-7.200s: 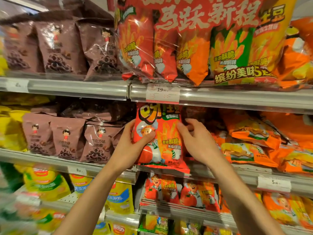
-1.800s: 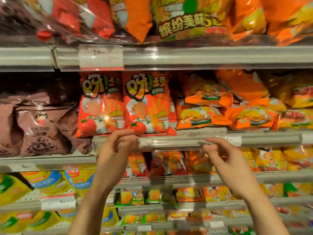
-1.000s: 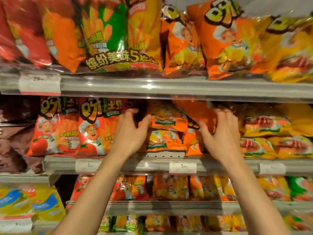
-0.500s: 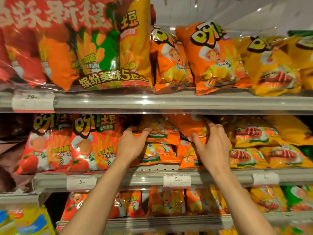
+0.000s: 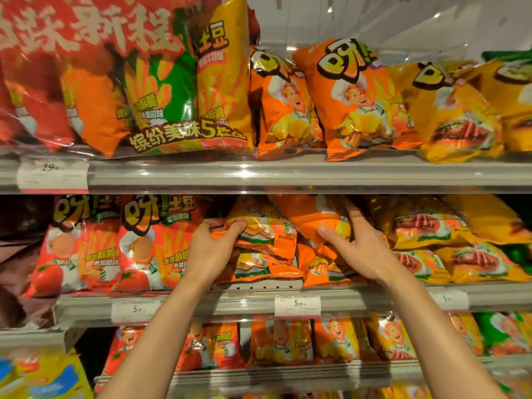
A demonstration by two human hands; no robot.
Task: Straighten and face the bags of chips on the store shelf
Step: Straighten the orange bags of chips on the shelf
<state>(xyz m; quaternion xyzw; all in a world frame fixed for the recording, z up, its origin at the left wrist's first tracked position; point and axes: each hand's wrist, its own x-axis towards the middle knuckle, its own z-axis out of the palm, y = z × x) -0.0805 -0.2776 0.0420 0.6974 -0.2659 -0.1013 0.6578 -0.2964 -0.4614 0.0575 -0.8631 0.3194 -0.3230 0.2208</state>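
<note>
On the middle shelf [image 5: 259,305] a heap of orange chip bags lies flat and tumbled. My left hand [image 5: 211,249] grips the left end of the top orange bag [image 5: 259,228], thumb and fingers curled round its edge. My right hand [image 5: 359,249] holds another orange bag [image 5: 313,217] that leans over the heap, thumb on its front and fingers reaching behind it. More orange bags [image 5: 267,266] lie underneath. Left of the heap two red tomato bags [image 5: 121,243] stand upright, facing front.
Yellow bags [image 5: 449,240] lie flat to the right on the same shelf. The upper shelf [image 5: 288,174] carries a large multipack [image 5: 144,82] and upright orange and yellow bags [image 5: 354,96]. Price tags [image 5: 297,305] sit on the shelf rail. A lower shelf holds small orange bags [image 5: 288,341].
Both hands have left the shelf rail and risen to the heap of orange bags. Over the last half second they closed on two bags and the right one tipped up.
</note>
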